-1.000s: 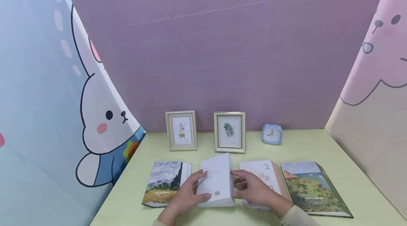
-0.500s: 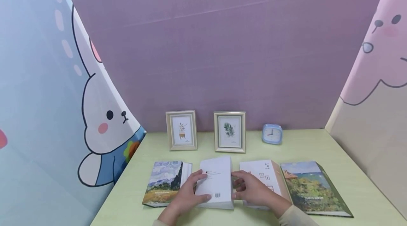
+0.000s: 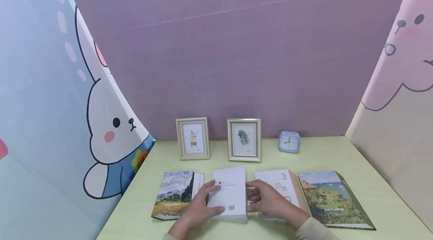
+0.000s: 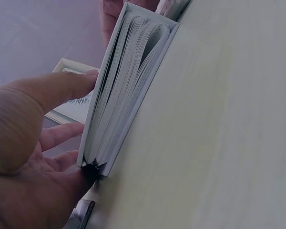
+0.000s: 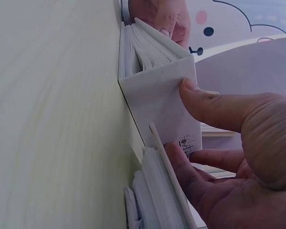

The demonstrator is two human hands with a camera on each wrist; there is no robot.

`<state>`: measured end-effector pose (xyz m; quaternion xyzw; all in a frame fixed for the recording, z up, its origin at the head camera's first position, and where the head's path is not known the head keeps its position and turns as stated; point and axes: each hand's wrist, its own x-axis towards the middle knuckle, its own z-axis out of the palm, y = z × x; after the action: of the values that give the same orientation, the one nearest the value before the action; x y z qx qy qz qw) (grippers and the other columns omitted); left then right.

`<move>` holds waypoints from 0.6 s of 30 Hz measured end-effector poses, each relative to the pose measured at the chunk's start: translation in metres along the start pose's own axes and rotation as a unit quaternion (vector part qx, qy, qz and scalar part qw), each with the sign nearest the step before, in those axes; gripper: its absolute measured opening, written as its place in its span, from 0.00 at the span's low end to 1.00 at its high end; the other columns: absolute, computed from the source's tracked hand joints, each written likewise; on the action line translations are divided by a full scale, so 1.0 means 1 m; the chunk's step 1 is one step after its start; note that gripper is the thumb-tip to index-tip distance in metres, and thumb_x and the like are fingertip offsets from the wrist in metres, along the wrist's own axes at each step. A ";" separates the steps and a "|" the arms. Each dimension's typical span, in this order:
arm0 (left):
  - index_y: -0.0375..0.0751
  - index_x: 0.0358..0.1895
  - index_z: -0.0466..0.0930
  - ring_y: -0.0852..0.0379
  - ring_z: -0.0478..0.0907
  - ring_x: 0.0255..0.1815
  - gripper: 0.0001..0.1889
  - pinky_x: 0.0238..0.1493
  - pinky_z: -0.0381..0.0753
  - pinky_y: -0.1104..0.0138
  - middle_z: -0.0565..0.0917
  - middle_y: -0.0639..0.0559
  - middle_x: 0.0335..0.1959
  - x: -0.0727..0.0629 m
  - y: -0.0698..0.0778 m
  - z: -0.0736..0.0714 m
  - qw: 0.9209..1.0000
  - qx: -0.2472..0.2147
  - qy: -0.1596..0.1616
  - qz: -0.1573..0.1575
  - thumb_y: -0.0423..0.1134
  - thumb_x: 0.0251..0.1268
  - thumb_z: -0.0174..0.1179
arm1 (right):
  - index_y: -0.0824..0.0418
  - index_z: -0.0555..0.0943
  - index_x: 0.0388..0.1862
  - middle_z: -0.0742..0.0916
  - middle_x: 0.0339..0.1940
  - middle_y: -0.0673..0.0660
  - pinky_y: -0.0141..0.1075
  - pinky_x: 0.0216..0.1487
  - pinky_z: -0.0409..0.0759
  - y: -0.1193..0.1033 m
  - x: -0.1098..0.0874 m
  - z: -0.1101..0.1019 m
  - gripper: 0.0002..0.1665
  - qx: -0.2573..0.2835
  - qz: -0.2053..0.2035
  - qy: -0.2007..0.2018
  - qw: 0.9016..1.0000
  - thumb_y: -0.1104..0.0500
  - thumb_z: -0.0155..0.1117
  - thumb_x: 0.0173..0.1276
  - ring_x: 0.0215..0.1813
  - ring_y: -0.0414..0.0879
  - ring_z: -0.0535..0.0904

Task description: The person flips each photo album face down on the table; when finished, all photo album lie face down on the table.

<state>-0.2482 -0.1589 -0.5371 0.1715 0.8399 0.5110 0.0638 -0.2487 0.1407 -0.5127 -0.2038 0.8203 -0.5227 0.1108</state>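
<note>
In the head view a white photo album (image 3: 228,193) lies on the table, with small print and a barcode on its cover. My left hand (image 3: 197,207) is at its left side, thumb and forefinger resting on the cover. The left wrist view has the thumb (image 4: 78,86) against the cover beside the fanned white pages (image 4: 126,81). My right hand (image 3: 267,199) touches the album's right side. In the right wrist view, its thumb tip and fingers lie along the spine (image 5: 157,100), with no fingers seen wrapped round it.
A landscape album (image 3: 174,195) stands left of the white one. To the right lie an album with small square prints (image 3: 277,181) and a green-edged landscape album (image 3: 329,198). Behind are two picture frames (image 3: 193,155) and a blue clock (image 3: 289,142) on the pale green table (image 3: 216,228).
The white album has tipped down from a tilt to lie flatter, its far edge lowering. Both hands stay at its sides, barely moved.
</note>
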 end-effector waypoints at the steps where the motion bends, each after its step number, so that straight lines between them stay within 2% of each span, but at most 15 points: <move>1: 0.41 0.71 0.76 0.29 0.54 0.81 0.37 0.76 0.62 0.41 0.60 0.39 0.82 0.000 0.000 0.000 1.000 0.000 0.000 0.000 0.42 0.57 0.79 | 0.73 0.69 0.74 0.83 0.55 0.64 0.49 0.54 0.88 0.000 0.000 0.000 0.51 0.002 0.002 -0.001 1.000 0.64 0.84 0.53 0.54 0.61 0.85; 10: 0.43 0.70 0.77 0.30 0.55 0.81 0.36 0.77 0.62 0.42 0.60 0.40 0.82 0.001 -0.001 0.000 1.000 0.001 -0.005 -0.004 0.42 0.58 0.79 | 0.73 0.69 0.74 0.83 0.55 0.64 0.49 0.54 0.88 -0.001 0.000 -0.002 0.52 0.006 0.007 -0.003 1.000 0.63 0.84 0.53 0.54 0.62 0.85; 18: 0.43 0.69 0.78 0.29 0.54 0.81 0.36 0.77 0.60 0.40 0.61 0.39 0.82 0.001 0.000 0.000 1.000 0.014 -0.001 -0.004 0.43 0.57 0.80 | 0.70 0.69 0.75 0.85 0.56 0.63 0.45 0.53 0.89 0.001 0.002 -0.002 0.53 0.001 0.018 -0.005 1.000 0.60 0.85 0.53 0.54 0.59 0.86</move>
<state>-0.2493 -0.1581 -0.5373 0.1692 0.8476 0.4987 0.0644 -0.2515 0.1419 -0.5127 -0.1916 0.8225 -0.5209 0.1241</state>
